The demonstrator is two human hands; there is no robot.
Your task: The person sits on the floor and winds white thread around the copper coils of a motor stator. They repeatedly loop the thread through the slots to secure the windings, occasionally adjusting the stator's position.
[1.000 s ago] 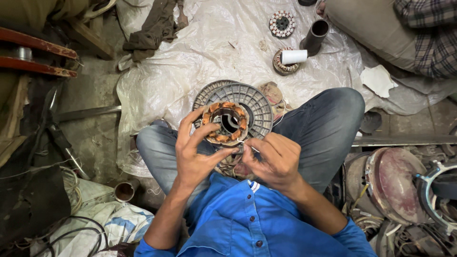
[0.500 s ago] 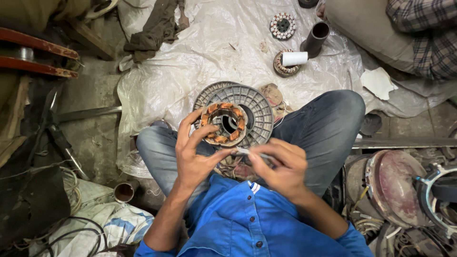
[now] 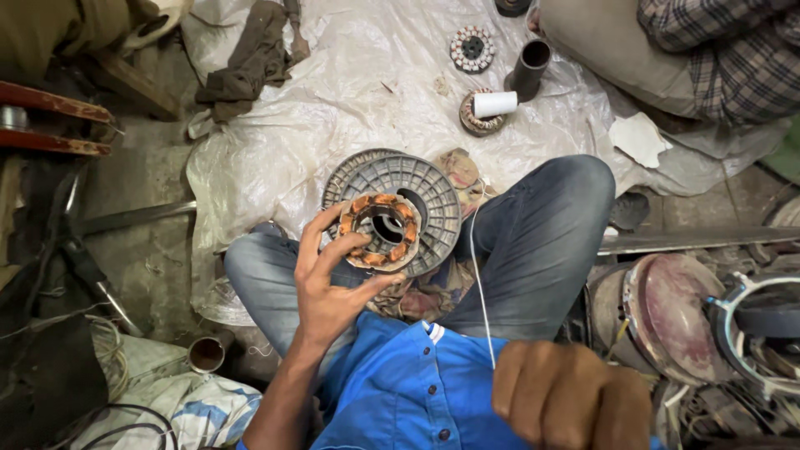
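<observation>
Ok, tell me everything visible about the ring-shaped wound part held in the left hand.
The ring-shaped stator with copper-orange windings has a hollow round centre and coil bundles spaced around a pale core. The left hand holds it tilted up over the lap, fingers curled on its left rim and thumb under its lower edge. It sits in front of a grey ribbed plastic spool. A thin white thread runs beside it to the closed right hand.

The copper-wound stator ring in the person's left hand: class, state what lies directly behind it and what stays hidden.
Behind the stator ring, held by the left hand, lies a grey ribbed plastic spool on the lap. The ring covers the spool's lower left part, and what lies under the spool cannot be seen.
</observation>
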